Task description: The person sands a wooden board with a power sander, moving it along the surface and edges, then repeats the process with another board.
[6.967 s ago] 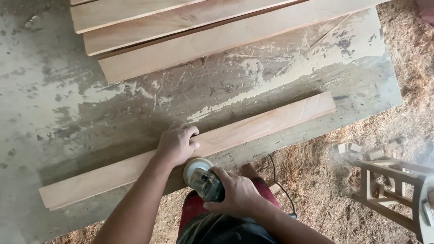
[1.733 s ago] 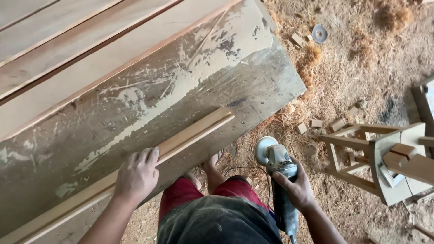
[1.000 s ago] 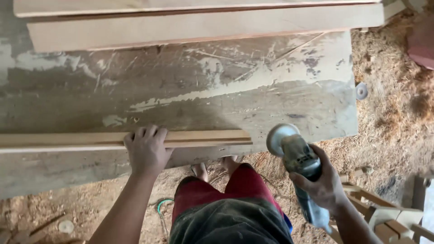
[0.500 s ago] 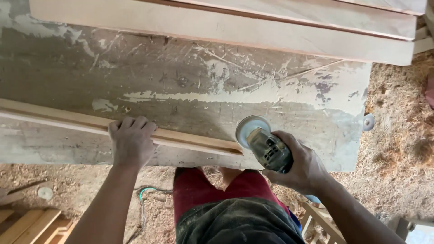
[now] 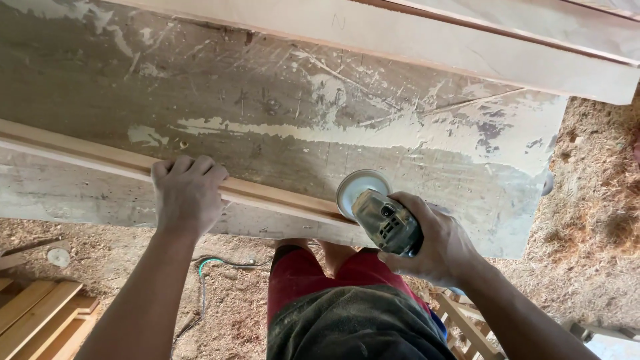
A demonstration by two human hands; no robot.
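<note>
The strip (image 5: 273, 195) stands on edge along the near side of the bench (image 5: 413, 160), and its left end runs out of view, so its full length cannot be told. The left hand (image 5: 188, 195) is clamped over the strip, fingers curled across its top, hiding that stretch of wood. At the strip's right end the right hand (image 5: 437, 243) grips the grinder (image 5: 380, 217) tight; the disc (image 5: 359, 189) sits right at the strip's end, though whether it touches is hard to tell. The grinder's rear is covered by the hand. Beyond the strip the scarred bench top lies open up to the planks (image 5: 480, 53), which are cut off by the top edge. Right of the strip the bench ends near the grinder, with sawdust (image 5: 593, 220) below.
</note>
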